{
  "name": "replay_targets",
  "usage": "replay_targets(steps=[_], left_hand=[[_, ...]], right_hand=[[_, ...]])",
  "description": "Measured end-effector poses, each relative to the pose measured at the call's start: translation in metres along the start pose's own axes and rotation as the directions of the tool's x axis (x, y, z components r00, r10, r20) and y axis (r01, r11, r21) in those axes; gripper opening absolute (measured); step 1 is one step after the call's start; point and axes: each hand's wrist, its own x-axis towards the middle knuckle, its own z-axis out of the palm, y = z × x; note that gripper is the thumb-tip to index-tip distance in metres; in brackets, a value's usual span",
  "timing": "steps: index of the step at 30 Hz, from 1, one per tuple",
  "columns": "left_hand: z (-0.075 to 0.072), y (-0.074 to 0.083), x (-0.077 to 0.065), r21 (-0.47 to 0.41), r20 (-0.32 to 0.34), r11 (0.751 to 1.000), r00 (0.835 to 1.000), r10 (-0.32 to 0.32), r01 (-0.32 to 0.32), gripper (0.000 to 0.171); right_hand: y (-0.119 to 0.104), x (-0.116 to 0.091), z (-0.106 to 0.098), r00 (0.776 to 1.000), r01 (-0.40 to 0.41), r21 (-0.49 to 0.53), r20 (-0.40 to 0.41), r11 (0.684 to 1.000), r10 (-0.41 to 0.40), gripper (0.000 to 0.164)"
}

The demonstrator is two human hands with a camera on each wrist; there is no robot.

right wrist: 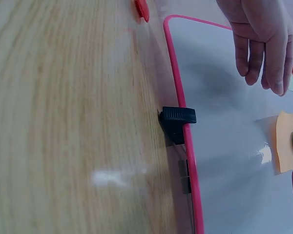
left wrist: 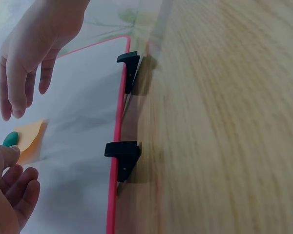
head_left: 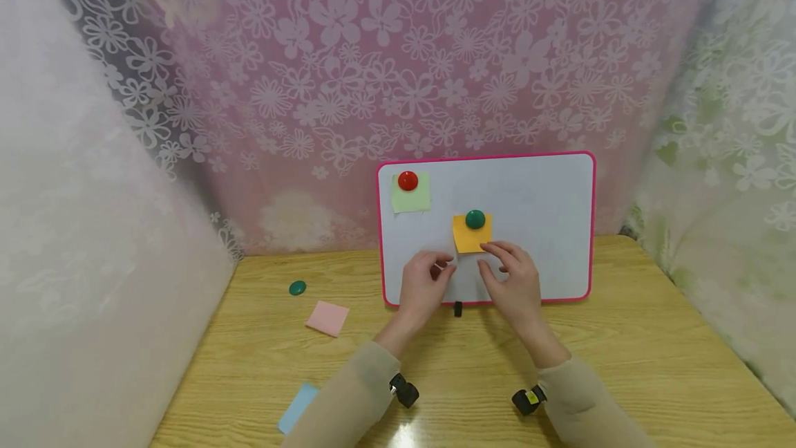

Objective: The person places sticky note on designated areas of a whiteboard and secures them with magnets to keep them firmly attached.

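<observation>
An orange sticky note (head_left: 468, 239) hangs on the whiteboard (head_left: 535, 227) under a round green magnet (head_left: 475, 219). Its lower edge curls away from the board in the left wrist view. My right hand (head_left: 515, 283) is at the note's lower right corner, index fingertip overlapping it in the head view, thumb spread below. Just below the lower left corner is my left hand (head_left: 425, 285), its fingers loosely bent with nothing between them. In the right wrist view the left hand (right wrist: 266, 41) hangs with fingers fairly straight, while only fingertips of the right hand show at the right edge.
A pale green note (head_left: 412, 200) under a red magnet (head_left: 408, 180) is at the board's upper left. Black clips (left wrist: 124, 156) support its pink lower edge. Left on the wooden table lie a green magnet (head_left: 297, 287), a pink note pad (head_left: 327, 318) and a blue one (head_left: 298, 408).
</observation>
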Motion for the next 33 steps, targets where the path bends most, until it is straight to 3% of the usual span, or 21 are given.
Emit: replay_targets(steps=[6,10,13,24,30,33], left_hand=[[-0.008,-0.009,-0.019,-0.069,0.069,0.996,0.996,-0.056,0.061,0.013],[-0.014,-0.012,-0.034,-0.084,0.137,0.994,0.989,-0.064,0.076,0.015],[-0.018,-0.013,-0.041,-0.089,0.144,0.994,0.988,-0.053,0.066,0.016],[-0.037,-0.02,-0.057,-0.091,0.197,0.99,0.976,-0.088,0.108,0.019],[-0.048,-0.021,-0.061,-0.094,0.229,0.99,0.97,-0.077,0.101,0.02],[-0.056,-0.024,-0.067,-0.099,0.257,0.988,0.962,-0.089,0.118,0.018]], right_hand=[[0.001,-0.014,0.002,0.997,-0.018,0.032,0.076,0.999,0.016,0.034],[0.001,-0.022,0.003,0.993,0.002,0.054,0.117,0.999,-0.008,0.035],[-0.002,-0.027,0.003,0.985,0.039,0.067,0.165,0.997,-0.049,0.036],[-0.012,-0.041,0.009,0.92,0.119,0.098,0.363,0.988,-0.147,0.034],[-0.02,-0.042,0.007,0.896,0.082,0.11,0.428,0.991,-0.121,0.033],[-0.026,-0.043,0.006,0.868,0.046,0.113,0.487,0.993,-0.096,0.032]])
